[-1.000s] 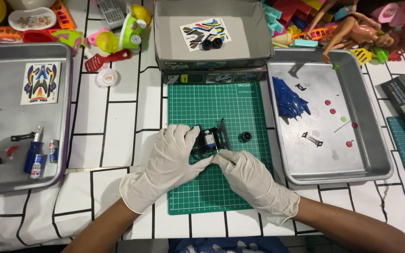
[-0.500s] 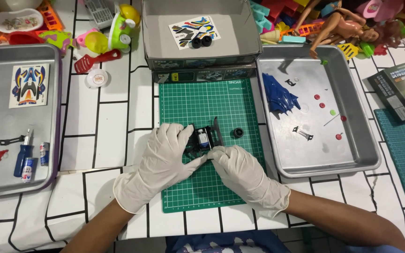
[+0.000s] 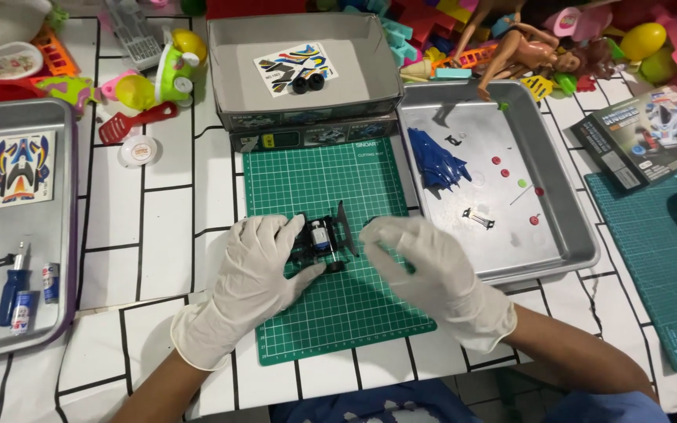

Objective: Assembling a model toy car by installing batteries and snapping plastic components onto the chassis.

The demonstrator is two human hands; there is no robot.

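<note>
On the green cutting mat (image 3: 315, 180), my gloved left hand (image 3: 248, 282) grips the left side of a small black toy car chassis (image 3: 324, 237), which has a silver motor in its middle. A small black wheel (image 3: 337, 266) shows at the chassis's near edge. My gloved right hand (image 3: 432, 270) is blurred and hovers just right of the chassis, apart from it, back up. Its fingertips curl down toward the mat, and whatever is under them is hidden.
A metal tray (image 3: 581, 235) on the right holds a blue car body shell (image 3: 436, 164) and small parts. Behind the mat, a grey box (image 3: 229, 70) contains a sticker sheet and two black wheels (image 3: 307, 82). The left tray (image 3: 68, 235) holds a screwdriver (image 3: 9, 290). Toys crowd the back.
My right hand has let go of the chassis and shifted right, over the spot where a loose black wheel lay. My left hand keeps its hold on the chassis.
</note>
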